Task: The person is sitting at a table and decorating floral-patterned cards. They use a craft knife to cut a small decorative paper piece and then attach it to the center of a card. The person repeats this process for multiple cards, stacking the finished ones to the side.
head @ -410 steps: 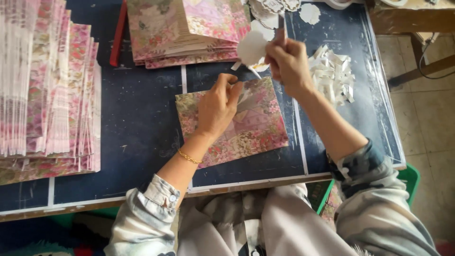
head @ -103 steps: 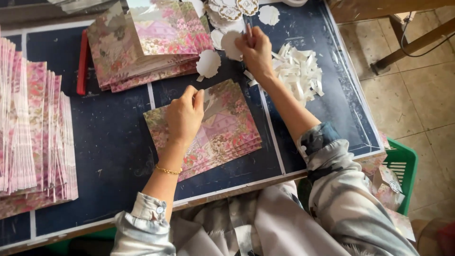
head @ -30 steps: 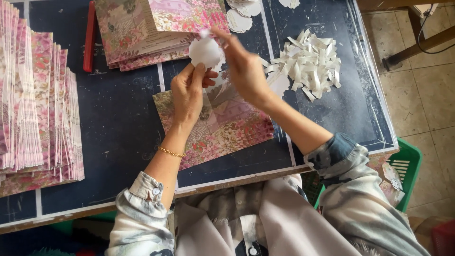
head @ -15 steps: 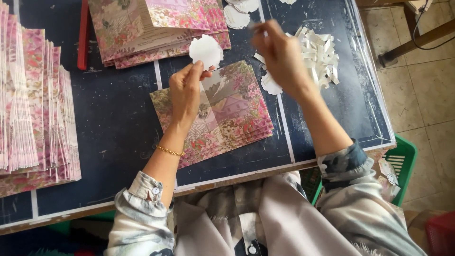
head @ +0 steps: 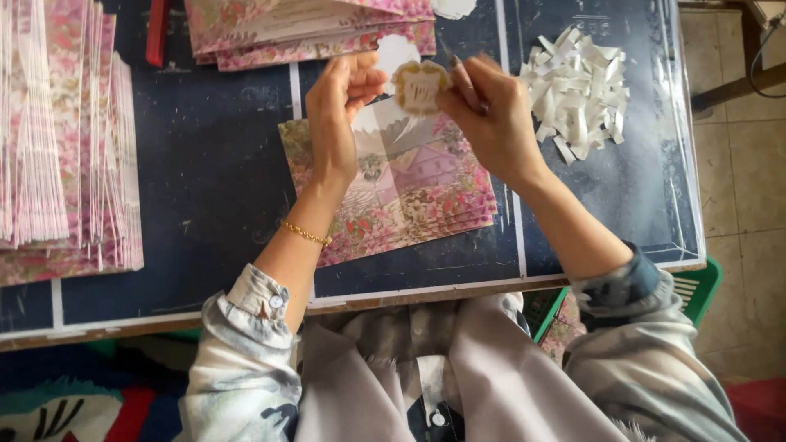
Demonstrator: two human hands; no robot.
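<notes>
Both hands are meeting over the top edge of the floral card stack (head: 409,192), which is lying on the dark table (head: 213,180) straight in front of the person. The left hand (head: 340,106) is coming in from the left of the stack's top edge and the right hand (head: 491,115) from the right, and between them they are holding a small scalloped label (head: 419,86), cream with a gold border, face up and just above that edge. The left fingers (head: 368,82) are pinching its left rim; the right fingers (head: 449,98) are pinching its right rim, with a thin pencil-like stick (head: 464,78) tucked among them and pointing away from the person. Neither hand is clearly nearer; the label is sitting midway, roughly round, with no marked long axis. Whether it is touching the top card cannot be told.

Just behind the label a blank white scalloped piece (head: 395,51) is showing. To the right of the stack a heap of white paper strips (head: 577,90) is lying well apart from the hands. Beyond the stack, at the table's far side, another pile of floral cards (head: 311,29) is resting, with a red bar (head: 157,33) beside it. Far to the left, fanned floral sheets (head: 65,155) are covering that end.
</notes>
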